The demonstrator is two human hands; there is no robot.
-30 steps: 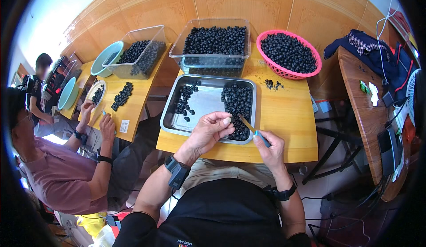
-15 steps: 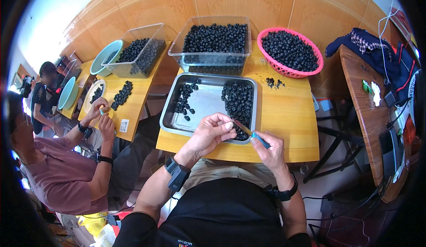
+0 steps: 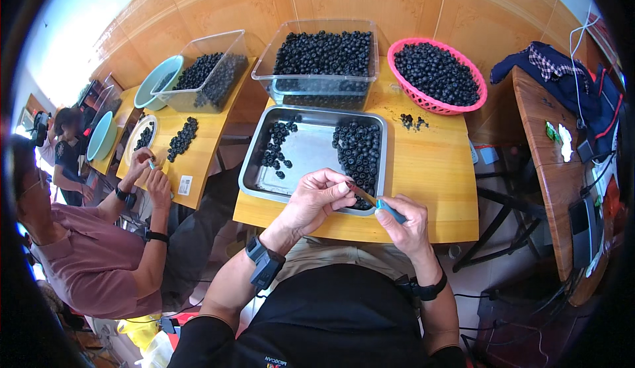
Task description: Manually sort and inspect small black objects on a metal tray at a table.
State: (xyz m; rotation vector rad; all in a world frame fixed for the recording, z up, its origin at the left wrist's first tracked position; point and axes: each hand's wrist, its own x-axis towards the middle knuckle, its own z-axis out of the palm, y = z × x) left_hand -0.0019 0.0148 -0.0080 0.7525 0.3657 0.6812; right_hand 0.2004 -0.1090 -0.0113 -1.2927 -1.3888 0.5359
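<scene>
Over the near edge of a shallow metal tray [image 3: 311, 149], my left hand [image 3: 316, 199] pinches thumb and fingers together. What lies between its fingertips is too small and hidden to make out. My right hand [image 3: 405, 222] is wrapped round a small knife [image 3: 367, 196] with a blue-green handle, its blade tip at my left fingertips. The tray's right side holds a dense heap of small round black pieces [image 3: 358, 144]. A looser group of black pieces [image 3: 274, 146] lies on its left side.
Behind the tray stands a clear plastic bin [image 3: 264, 77] of black pieces, with a full pink basket [image 3: 423, 100] to its right. Scattered black bits [image 3: 413, 122] lie near the basket. At left, a co-worker [image 3: 99, 249] works at another table [image 3: 198, 163].
My two hands stay close together at nearly the same spot. The knife blade now sits slightly closer against my left fingertips. The whole view has shifted slightly.
</scene>
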